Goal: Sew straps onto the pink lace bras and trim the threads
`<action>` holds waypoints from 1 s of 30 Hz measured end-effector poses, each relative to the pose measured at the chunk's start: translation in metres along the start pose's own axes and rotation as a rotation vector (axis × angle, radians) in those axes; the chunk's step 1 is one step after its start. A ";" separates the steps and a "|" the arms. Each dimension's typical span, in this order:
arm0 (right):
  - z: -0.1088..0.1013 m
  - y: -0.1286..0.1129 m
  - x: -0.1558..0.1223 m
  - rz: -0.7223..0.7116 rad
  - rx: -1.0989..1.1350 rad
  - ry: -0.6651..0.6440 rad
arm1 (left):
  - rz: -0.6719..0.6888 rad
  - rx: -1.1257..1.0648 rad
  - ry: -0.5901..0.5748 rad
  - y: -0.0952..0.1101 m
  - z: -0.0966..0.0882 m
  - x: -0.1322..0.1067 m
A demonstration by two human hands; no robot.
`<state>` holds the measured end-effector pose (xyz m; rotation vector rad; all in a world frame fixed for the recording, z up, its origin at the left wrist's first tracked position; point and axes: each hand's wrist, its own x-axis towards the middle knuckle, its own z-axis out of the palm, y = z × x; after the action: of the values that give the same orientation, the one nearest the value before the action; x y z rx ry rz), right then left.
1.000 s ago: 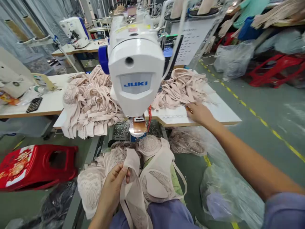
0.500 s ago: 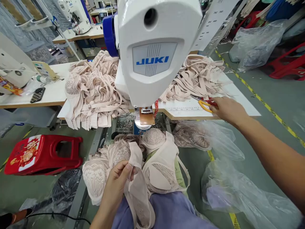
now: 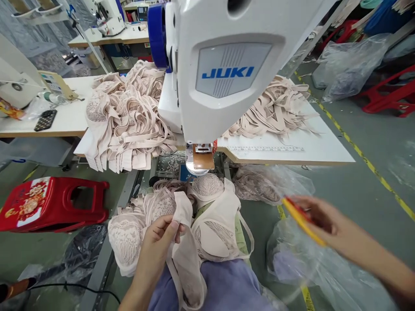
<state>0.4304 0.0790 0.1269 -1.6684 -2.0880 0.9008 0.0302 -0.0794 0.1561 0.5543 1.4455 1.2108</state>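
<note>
Between thumb and fingers, my left hand [image 3: 164, 242] pinches the end of a beige bra [image 3: 189, 255], its band hanging down over my lap. More beige lace bras [image 3: 210, 235] lie on my lap beside it. Off to the right, above the floor, my right hand [image 3: 320, 220] is wrapped round scissors [image 3: 300, 218] with yellow and red handles. Motion blurs them, and the blades cannot be made out. Straight ahead stands a white JUKI sewing machine [image 3: 231, 77], its presser area [image 3: 203, 155] just beyond the bras.
Beige bras [image 3: 126, 116] are heaped left of the machine, and beige straps [image 3: 275, 108] on the white table [image 3: 324, 147] at right. A red stool [image 3: 55, 203] stands at left. Clear plastic bags [image 3: 337, 263] lie on the floor at right. A phone [image 3: 46, 120] rests on the left table.
My right hand has lifted the scissors off the table and brought them down toward me, past its front edge. My left hand keeps its pinch on the bra. The view has shifted slightly.
</note>
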 end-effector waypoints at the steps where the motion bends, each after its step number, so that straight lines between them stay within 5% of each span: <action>1: 0.013 -0.016 -0.017 -0.040 0.103 -0.191 | 0.004 0.011 0.002 0.000 0.001 0.000; 5: 0.064 -0.098 -0.044 -0.202 0.212 -0.590 | 0.043 0.087 0.014 0.002 0.007 -0.002; 9: 0.098 -0.143 -0.030 -0.376 0.347 -0.528 | 0.090 0.194 0.031 0.005 0.009 -0.008; 16: 0.109 -0.150 -0.021 -0.512 0.350 -0.451 | 0.095 0.187 0.092 -0.002 0.000 -0.009; 30: 0.127 -0.161 -0.005 -0.464 0.420 -0.305 | 0.162 0.305 0.157 -0.021 0.000 -0.003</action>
<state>0.2338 0.0198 0.1369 -0.8310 -2.1391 1.3669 0.0375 -0.0896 0.1390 0.8117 1.7620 1.1869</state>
